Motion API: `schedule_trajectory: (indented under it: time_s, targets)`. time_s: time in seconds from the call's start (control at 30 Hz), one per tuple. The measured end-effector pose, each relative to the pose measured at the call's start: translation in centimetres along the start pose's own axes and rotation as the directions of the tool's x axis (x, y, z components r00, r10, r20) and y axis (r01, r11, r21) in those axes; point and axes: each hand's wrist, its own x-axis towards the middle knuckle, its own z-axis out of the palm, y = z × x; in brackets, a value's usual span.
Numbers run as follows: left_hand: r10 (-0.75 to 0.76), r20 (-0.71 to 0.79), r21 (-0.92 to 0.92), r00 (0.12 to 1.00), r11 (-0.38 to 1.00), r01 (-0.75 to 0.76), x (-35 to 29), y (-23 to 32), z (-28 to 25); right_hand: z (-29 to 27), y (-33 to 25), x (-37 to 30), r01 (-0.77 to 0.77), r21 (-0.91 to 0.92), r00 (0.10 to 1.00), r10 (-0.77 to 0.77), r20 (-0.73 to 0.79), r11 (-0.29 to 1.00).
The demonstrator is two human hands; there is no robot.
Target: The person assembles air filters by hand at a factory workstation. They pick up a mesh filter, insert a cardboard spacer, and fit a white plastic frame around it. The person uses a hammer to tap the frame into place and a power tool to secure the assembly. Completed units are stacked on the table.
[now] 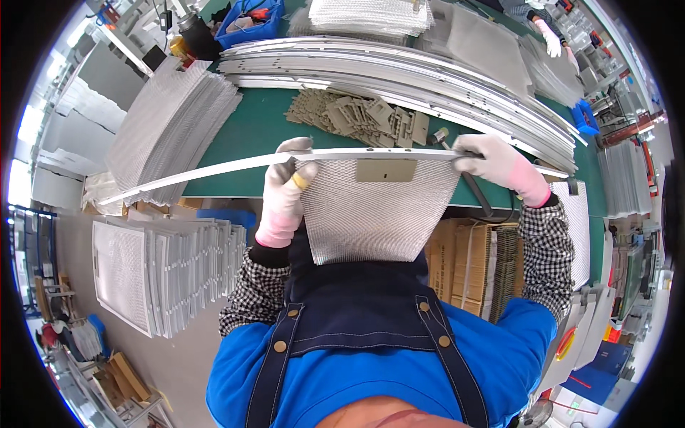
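Observation:
A long, thin silvery metal strip point(214, 172) stretches across in front of me, past both hands. Below it hangs a mesh panel point(378, 221), its top edge along the strip. A flat beige plate point(386, 170) sits at the panel's upper middle. My left hand point(284, 196), in a white and pink glove, is closed around the strip at the panel's left corner. My gloved right hand point(499, 165) grips the strip at the right corner; its fingertips are partly hidden. By the right hand, a hammer with a dark handle point(477, 195) lies at the table edge.
Beige plates point(360, 118) lie heaped on the green table point(250, 118). Long metal strips point(399, 68) are stacked behind them. Mesh panels point(168, 128) pile up at left; framed panels point(164, 274) stand below. A blue bin point(250, 28) is at the back. Another person's gloved hand point(549, 39) shows far right.

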Motion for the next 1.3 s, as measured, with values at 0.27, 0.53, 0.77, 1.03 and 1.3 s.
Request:
schedule_trajectory:
  time_s: [0.27,0.53,0.77,1.03,1.3]
  targets:
    - [-0.029,0.017,0.015,0.999,0.999,0.029,0.1,-1.1,0.1,3.8,1.7,-0.5,0.083,-0.254,0.958,-0.148,-0.247,0.964]
    - [-0.045,0.413,0.911,0.91,0.019,-0.413,-1.6,11.0,1.1,2.0,1.0,0.6,0.123,-0.279,0.988,-0.144,-0.055,0.952]
    - [-0.12,0.549,0.829,0.827,-0.054,-0.557,2.4,7.8,3.8,0.6,-0.6,0.0,0.183,0.103,0.976,-0.193,0.101,0.978]
    - [-0.179,0.491,0.871,0.853,0.079,-0.485,2.7,7.3,3.6,9.2,-1.2,-3.0,-0.069,0.696,0.934,0.291,-0.206,0.714]
    - [-0.208,0.472,0.881,0.857,0.073,-0.467,2.6,7.5,4.4,8.2,0.6,-3.7,0.103,0.745,0.928,0.205,-0.31,0.659]
